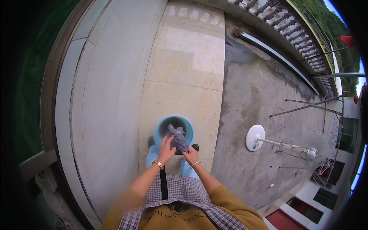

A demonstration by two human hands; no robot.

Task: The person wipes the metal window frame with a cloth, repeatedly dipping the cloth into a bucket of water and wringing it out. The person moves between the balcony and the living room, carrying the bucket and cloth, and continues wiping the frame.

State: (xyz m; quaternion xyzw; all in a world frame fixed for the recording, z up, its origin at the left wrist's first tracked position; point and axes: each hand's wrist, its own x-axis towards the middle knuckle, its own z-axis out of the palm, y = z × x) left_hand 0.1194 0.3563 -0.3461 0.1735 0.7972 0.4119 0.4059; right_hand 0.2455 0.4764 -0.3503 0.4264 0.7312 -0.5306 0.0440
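A light blue plastic bucket (157, 131) stands on the tiles between my feet, with dark contents inside. A wet-looking purple-grey cloth (178, 139) hangs over its near side, one end down in the opening. My right hand (191, 155) grips the cloth's near end at the bucket's lower right. At the cloth's left side is my left hand (167, 149), its fingers spread against the fabric; it does not close around it. A gold-coloured watch is on the left wrist and a bangle on the right.
A tiled wall (115, 86) rises on the left. To the right, on concrete, are a white pedestal fan (255, 138) and a metal rack (299, 110) with hangers. A stone balustrade (290, 26) borders the far side, with a long pale bar (281, 57) below it.
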